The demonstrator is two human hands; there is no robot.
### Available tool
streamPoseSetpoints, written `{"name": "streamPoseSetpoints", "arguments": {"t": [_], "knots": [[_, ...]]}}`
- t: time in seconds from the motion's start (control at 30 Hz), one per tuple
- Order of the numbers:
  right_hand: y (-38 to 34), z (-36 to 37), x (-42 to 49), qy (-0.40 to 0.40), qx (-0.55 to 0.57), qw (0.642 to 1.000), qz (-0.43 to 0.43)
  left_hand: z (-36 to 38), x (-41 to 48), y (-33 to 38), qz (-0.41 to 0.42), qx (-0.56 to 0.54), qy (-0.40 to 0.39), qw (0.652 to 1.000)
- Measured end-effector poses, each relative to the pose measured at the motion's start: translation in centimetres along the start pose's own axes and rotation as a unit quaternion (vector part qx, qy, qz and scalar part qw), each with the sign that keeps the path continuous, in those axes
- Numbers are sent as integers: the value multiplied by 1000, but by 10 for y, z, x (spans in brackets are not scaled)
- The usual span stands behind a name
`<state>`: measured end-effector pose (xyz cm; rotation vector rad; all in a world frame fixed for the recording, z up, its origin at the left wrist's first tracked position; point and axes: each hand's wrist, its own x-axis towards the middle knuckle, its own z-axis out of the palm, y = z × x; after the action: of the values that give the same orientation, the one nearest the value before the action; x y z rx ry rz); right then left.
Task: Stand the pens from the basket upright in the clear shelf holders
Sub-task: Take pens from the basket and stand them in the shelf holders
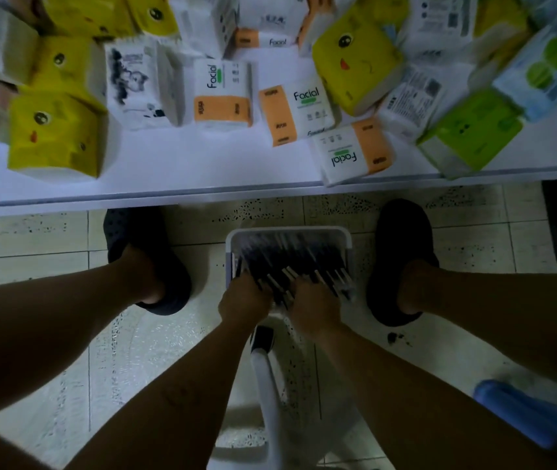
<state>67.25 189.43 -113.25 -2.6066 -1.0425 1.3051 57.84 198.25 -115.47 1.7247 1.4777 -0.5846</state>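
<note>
Dozens of slim dark pens [290, 262] lie heaped in a white rectangular plastic basket [289, 230] on the speckled tile floor [33, 245]. The left hand [244, 303] and right hand [316, 312] rest among them, but their fingers are blurred, so the grip cannot be told.

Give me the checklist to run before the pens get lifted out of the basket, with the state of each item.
1. Basket sits steady on the floor between the feet: ok.
2. Pens are there to take, many lying packed together in the basket: ok.
3. Left hand has a firm hold on pens: cannot tell, as its fingers are buried among them.
4. Right hand has a firm hold on pens: cannot tell, for the same reason.
5. Clear holders are in sight to aim for: not ok. The shelf shows only tissue packs.
</note>
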Motion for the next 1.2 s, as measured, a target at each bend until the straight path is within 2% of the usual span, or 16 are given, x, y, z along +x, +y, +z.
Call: {"name": "streamPoseSetpoints", "arguments": {"t": [0.23,0.53,0.7,0.87,1.07,1.2], "knots": [[2,-12,9,-88,128,985,70,0,18,-15,-13,-85,-6,996],[14,-11,7,-44,312,940,133,6,23,-9,6,-68,29,997],[21,-10,6,-30,321,940,108,10,28,1,15,-76,25,997],[23,-10,9,-29,339,931,129,10,33,10,23,-118,-12,993],[24,-13,15,-7,290,951,112,-3,22,10,-68,-296,-45,952],[25,-24,10,38,261,960,95,-14,-2,15,-7,-297,-70,952]]}}
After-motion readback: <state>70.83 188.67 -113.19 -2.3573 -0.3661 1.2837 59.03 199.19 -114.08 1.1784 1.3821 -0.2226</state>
